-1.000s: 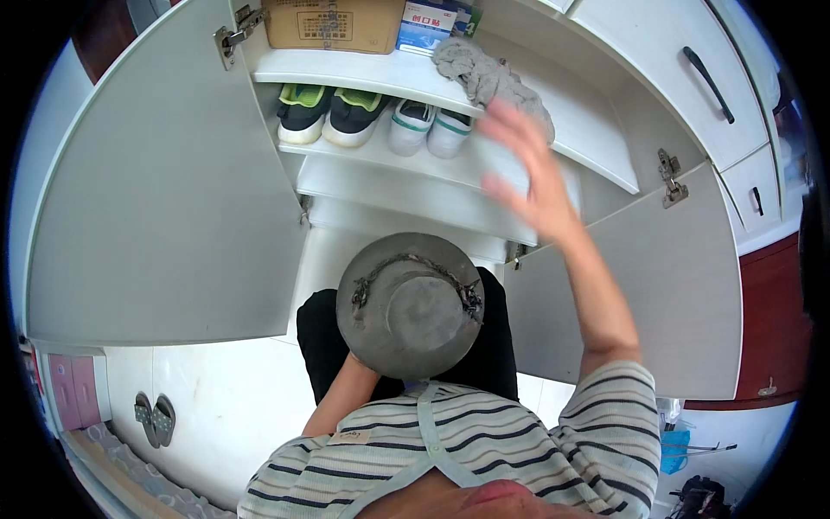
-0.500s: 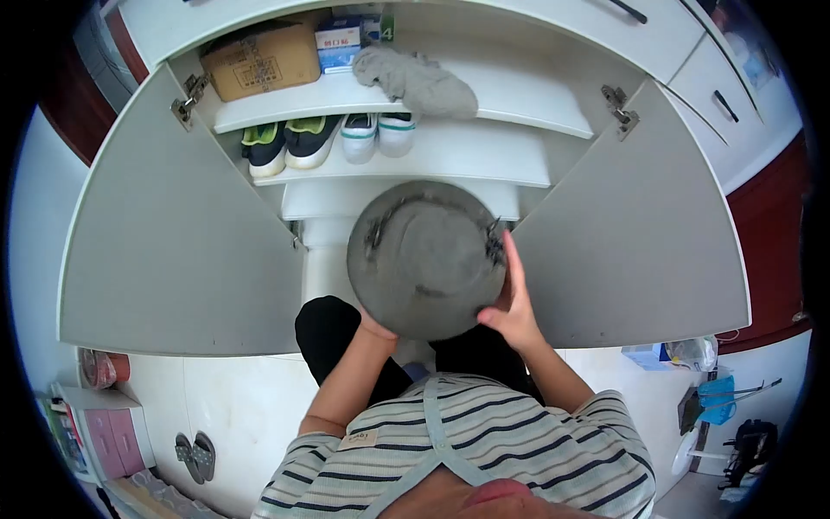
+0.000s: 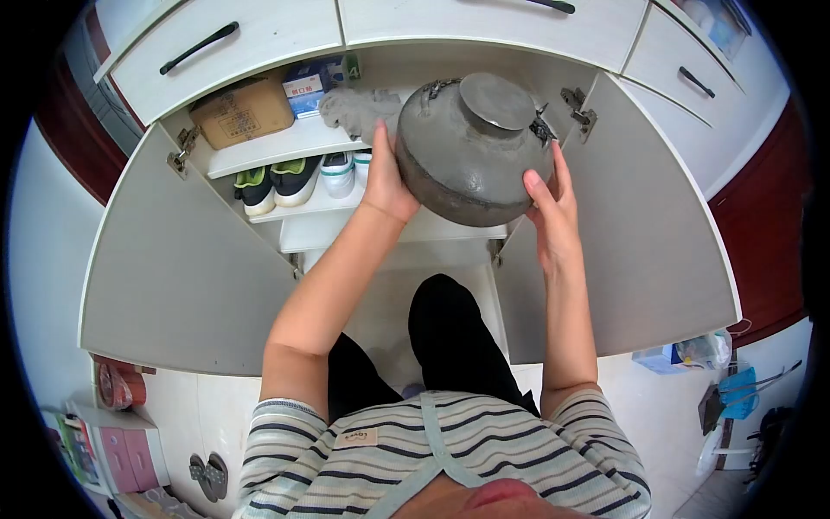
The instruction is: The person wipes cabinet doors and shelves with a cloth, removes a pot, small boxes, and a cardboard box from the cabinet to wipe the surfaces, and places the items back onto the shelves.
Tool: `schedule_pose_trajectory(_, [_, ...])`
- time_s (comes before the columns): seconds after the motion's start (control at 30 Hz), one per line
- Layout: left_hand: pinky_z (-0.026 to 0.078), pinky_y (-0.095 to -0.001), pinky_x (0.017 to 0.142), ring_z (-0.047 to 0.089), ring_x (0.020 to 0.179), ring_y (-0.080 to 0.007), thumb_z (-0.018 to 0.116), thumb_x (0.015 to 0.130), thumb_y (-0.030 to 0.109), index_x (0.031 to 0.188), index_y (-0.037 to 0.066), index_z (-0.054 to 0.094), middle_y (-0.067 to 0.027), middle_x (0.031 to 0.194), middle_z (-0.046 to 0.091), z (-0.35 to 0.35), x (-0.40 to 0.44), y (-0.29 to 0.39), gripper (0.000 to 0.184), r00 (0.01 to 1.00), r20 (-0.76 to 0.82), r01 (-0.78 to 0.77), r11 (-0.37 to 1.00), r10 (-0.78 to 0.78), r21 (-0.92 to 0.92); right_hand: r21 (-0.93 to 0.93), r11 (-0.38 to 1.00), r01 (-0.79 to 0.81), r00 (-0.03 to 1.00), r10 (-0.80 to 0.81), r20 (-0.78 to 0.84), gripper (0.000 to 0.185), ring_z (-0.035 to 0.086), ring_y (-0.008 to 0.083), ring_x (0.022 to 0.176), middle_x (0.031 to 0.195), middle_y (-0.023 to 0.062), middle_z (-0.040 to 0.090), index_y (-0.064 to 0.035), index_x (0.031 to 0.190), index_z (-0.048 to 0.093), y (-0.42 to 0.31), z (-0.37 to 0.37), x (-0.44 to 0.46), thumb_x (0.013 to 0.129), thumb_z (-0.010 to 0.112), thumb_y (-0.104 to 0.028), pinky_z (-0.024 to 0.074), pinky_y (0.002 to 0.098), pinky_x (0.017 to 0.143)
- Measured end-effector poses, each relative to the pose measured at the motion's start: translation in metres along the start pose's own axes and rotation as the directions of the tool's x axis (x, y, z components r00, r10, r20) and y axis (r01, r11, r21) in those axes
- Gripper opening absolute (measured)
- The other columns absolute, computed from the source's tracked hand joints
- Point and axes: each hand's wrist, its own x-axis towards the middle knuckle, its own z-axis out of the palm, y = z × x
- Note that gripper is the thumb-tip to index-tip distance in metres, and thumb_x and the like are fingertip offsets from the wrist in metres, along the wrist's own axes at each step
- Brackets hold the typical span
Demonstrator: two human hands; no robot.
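A dark grey round pot (image 3: 471,169) with a raised round top is held up before the open cabinet, tilted. My left hand (image 3: 389,182) presses on its left side, and my right hand (image 3: 551,203) grips its right side below a dark twisted tie (image 3: 542,128). Just left of the pot a grey cloth (image 3: 359,111) lies on the upper shelf (image 3: 285,145), beside a cardboard box (image 3: 242,112) and a blue-white box (image 3: 304,91). Dark shoes with green lining (image 3: 294,180) and white shoes (image 3: 337,175) stand on the shelf below.
Both cabinet doors hang open, the left door (image 3: 190,268) and the right door (image 3: 622,233). Drawers with black handles (image 3: 553,6) run above. Grey slippers (image 3: 209,476) lie on the floor at lower left; a blue-white box (image 3: 661,357) and plastic bag are at right.
The pot has risen from my lap to the upper shelf's height and tilted. My right hand has come from beside the cloth onto the pot. The view has shifted.
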Motion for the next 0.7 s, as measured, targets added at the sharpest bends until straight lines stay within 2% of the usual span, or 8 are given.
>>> schedule_pose_trajectory(0.17, [0.037, -0.0388, 0.101, 0.046, 0.117, -0.0242, 0.035, 0.095, 0.046, 0.123, 0.007, 0.049, -0.0087, 0.127, 0.051, 0.002, 0.047, -0.004, 0.049, 0.999, 0.017, 0.044, 0.996, -0.046, 0.072, -0.104, 0.993, 0.049, 0.998, -0.051, -0.02, 0.092, 0.023, 0.0285, 0.135, 0.145, 0.0215, 0.024, -0.0015, 0.143, 0.02, 0.005, -0.012, 0.034, 0.074, 0.074, -0.03, 0.0251, 0.0375, 0.107])
schedule_pose_trajectory(0.27, [0.038, -0.0392, 0.1, 0.047, 0.116, -0.0244, 0.035, 0.095, 0.046, 0.122, 0.008, 0.05, -0.0088, 0.126, 0.052, 0.006, 0.07, -0.005, 0.049, 0.997, 0.077, -0.026, 0.986, 0.014, 0.165, -0.123, 0.992, 0.006, 0.999, -0.012, -0.042, 0.094, 0.027, 0.0303, 0.133, 0.144, 0.0218, 0.025, -0.0022, 0.142, 0.021, 0.004, -0.015, 0.049, 0.072, 0.074, -0.034, 0.0282, 0.0401, 0.104])
schedule_pose_trajectory(0.43, [0.037, -0.0382, 0.1, 0.047, 0.116, -0.0256, 0.034, 0.096, 0.043, 0.125, 0.006, 0.046, -0.0102, 0.127, 0.05, 0.011, 0.092, -0.01, 0.048, 0.996, -0.085, 0.013, 0.979, 0.004, 0.203, -0.175, 0.983, -0.047, 0.997, 0.036, -0.062, 0.096, 0.034, 0.0326, 0.129, 0.144, 0.0219, 0.027, -0.0035, 0.142, 0.023, 0.01, -0.022, 0.073, 0.071, 0.073, -0.044, 0.0346, 0.044, 0.098])
schedule_pose_trajectory(0.5, [0.036, -0.0387, 0.1, 0.047, 0.117, -0.0257, 0.034, 0.096, 0.043, 0.126, 0.006, 0.045, -0.0107, 0.128, 0.049, 0.012, 0.1, -0.012, 0.049, 0.999, -0.041, -0.024, 0.974, 0.034, 0.224, -0.188, 0.978, -0.088, 0.993, 0.072, -0.09, 0.095, 0.037, 0.0326, 0.126, 0.14, 0.0202, 0.033, -0.0073, 0.143, 0.021, 0.013, -0.022, 0.078, 0.073, 0.069, -0.05, 0.0329, 0.0485, 0.098])
schedule_pose_trajectory(0.57, [0.036, -0.0392, 0.101, 0.046, 0.118, -0.0258, 0.034, 0.096, 0.044, 0.127, 0.006, 0.043, -0.0112, 0.129, 0.048, 0.01, 0.103, -0.012, 0.051, 0.996, -0.02, -0.079, 0.969, 0.086, 0.235, -0.199, 0.977, -0.076, 0.994, 0.058, -0.094, 0.095, 0.037, 0.034, 0.126, 0.141, 0.0207, 0.031, -0.0075, 0.143, 0.022, 0.01, -0.018, 0.08, 0.074, 0.066, -0.054, 0.0331, 0.0497, 0.096])
schedule_pose_trajectory(0.6, [0.035, -0.0393, 0.101, 0.045, 0.119, -0.0264, 0.033, 0.096, 0.044, 0.128, 0.005, 0.042, -0.0118, 0.129, 0.048, 0.013, 0.103, -0.012, 0.052, 0.994, -0.049, -0.079, 0.961, 0.096, 0.265, -0.208, 0.974, -0.089, 0.994, 0.074, -0.078, 0.094, 0.036, 0.0344, 0.126, 0.142, 0.0206, 0.03, -0.0076, 0.143, 0.022, 0.01, -0.02, 0.083, 0.074, 0.066, -0.054, 0.0333, 0.0486, 0.096])
schedule_pose_trajectory(0.63, [0.034, -0.0395, 0.101, 0.044, 0.12, -0.0269, 0.033, 0.095, 0.045, 0.128, 0.004, 0.042, -0.0125, 0.13, 0.047, 0.014, 0.106, -0.013, 0.053, 0.991, -0.081, -0.076, 0.953, 0.104, 0.292, -0.229, 0.967, -0.108, 0.99, 0.084, -0.113, 0.092, 0.044, 0.0294, 0.12, 0.139, 0.0201, 0.035, -0.0067, 0.142, 0.025, 0.013, -0.022, 0.09, 0.074, 0.067, -0.053, 0.04, 0.0419, 0.091])
schedule_pose_trajectory(0.7, [0.035, -0.0383, 0.101, 0.045, 0.119, -0.0269, 0.035, 0.095, 0.045, 0.129, 0.004, 0.042, -0.0121, 0.131, 0.047, 0.006, 0.131, -0.013, 0.053, 0.983, -0.133, -0.082, 0.947, 0.128, 0.31, -0.237, 0.967, -0.096, 0.992, 0.075, -0.096, 0.092, 0.043, 0.0287, 0.12, 0.14, 0.0192, 0.035, -0.0066, 0.142, 0.025, 0.02, -0.026, 0.102, 0.075, 0.065, -0.054, 0.0396, 0.0418, 0.091])
